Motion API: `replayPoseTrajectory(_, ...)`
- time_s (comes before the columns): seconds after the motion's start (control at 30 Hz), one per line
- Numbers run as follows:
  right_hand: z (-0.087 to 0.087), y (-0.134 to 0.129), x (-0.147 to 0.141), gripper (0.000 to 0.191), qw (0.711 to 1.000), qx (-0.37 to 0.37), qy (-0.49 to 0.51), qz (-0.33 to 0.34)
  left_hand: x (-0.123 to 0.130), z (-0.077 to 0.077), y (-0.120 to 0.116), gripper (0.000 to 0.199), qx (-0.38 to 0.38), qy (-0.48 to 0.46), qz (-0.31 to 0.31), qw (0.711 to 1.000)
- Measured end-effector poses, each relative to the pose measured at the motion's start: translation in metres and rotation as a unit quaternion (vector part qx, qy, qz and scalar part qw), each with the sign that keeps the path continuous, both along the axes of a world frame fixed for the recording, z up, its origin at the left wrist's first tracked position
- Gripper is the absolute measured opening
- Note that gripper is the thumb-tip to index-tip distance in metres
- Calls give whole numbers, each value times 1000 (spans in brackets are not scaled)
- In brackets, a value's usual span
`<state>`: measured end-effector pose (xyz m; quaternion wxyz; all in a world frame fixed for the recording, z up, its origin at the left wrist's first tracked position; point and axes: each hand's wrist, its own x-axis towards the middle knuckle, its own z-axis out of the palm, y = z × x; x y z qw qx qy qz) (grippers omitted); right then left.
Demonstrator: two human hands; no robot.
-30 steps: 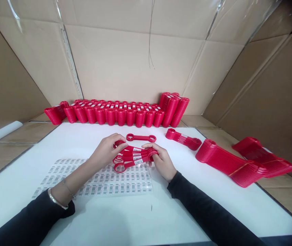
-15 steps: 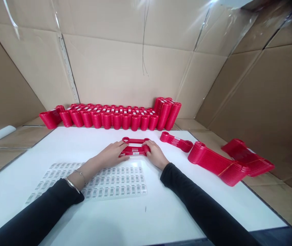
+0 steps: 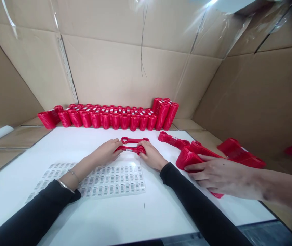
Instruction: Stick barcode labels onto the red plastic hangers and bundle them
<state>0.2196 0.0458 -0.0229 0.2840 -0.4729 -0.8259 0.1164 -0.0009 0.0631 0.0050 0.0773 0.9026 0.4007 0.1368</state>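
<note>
A small stack of red plastic pieces [image 3: 129,149] with a white barcode label on top lies across the middle of the white table. My left hand [image 3: 108,152] has its fingers closed on the stack's left end. At the right end, my right hand [image 3: 149,155] grips the rounded ring part. Just behind, a single red piece [image 3: 135,140] with a ring at each end lies flat. A sheet of barcode labels [image 3: 115,181] is on the table, partly under my left forearm.
Stacks of red pieces [image 3: 106,120] line the table's back edge. Another labelled stack [image 3: 173,140] lies right of centre. From the right, another person's hand [image 3: 220,174] reaches in, holding a red stack [image 3: 187,158] near my right sleeve.
Another person's hand has come in from the right with a red stack. My hands have shifted slightly left with the small stack, and my left fingers have moved to its end.
</note>
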Motion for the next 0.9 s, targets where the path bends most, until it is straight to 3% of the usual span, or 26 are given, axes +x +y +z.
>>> replayPoseTrajectory(0.13,10,-15,-4,26,998,-31,50,38,-8,14,-6,27,-48,-9,12,999)
replayPoseTrajectory(0.27,12,-21,1,32,999,-36,25,33,-9,18,-10,23,-92,-41,12,995)
replayPoseTrajectory(0.47,25,-31,-9,34,981,120,-154,-9,5,25,-12,31,-198,-111,-8,974)
replayPoseTrajectory(0.57,30,-35,-19,26,961,146,-236,2,18,30,-12,38,-293,-127,-20,947)
replayPoseTrajectory(0.7,44,-35,-16,23,956,79,-284,1,34,29,-9,41,-370,-182,-4,911)
replayPoseTrajectory(0.8,70,-24,7,21,959,11,-284,1,43,29,-6,50,-400,-291,25,869)
replayPoseTrajectory(0.87,93,-9,33,21,963,-33,-265,-37,44,31,-6,58,-363,-332,67,868)
replayPoseTrajectory(0.9,104,0,48,24,964,-41,-250,-77,43,33,-9,57,-333,-318,74,885)
